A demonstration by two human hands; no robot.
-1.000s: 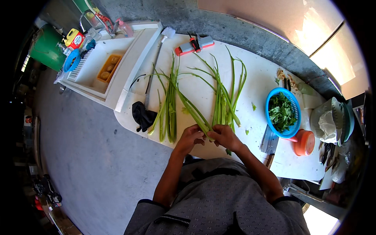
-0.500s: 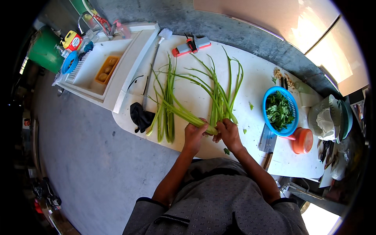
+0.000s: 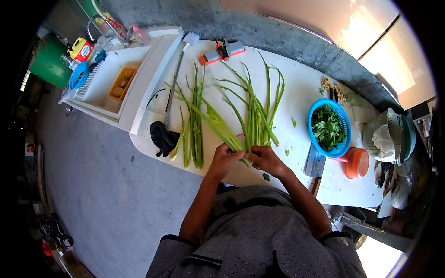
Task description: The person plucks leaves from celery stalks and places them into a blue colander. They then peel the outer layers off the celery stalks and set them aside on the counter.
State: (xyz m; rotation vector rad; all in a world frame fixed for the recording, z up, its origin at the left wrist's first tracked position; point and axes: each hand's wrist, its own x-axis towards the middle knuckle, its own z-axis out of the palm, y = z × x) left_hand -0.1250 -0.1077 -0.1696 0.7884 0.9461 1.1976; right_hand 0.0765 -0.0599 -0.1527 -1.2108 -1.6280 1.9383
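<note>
A bunch of celery stalks (image 3: 217, 124) is held in front of me, its thin ends pointing to the far left. Near the base, my left hand (image 3: 224, 162) is closed around it. The fingers of my right hand (image 3: 266, 161) pinch at the base end; any small piece between them is hidden. Just beyond my hands lies a loose pile of celery stalks (image 3: 256, 116) with thin bare branches. Left of it, more celery stalks (image 3: 196, 125) lie side by side on the white table (image 3: 222, 58).
At right are a blue basket of green leaves (image 3: 328, 129), a cleaver (image 3: 315, 162) and an orange pot (image 3: 356, 163). A black cloth (image 3: 163, 138) and a long-handled brush (image 3: 180, 69) lie at left, near a white sink (image 3: 134, 81). A grey-red sharpener (image 3: 223, 53) sits at the back.
The held celery has turned a little steeper, its base shifting slightly left. My right hand has rolled over at the base end. The view has shifted slightly.
</note>
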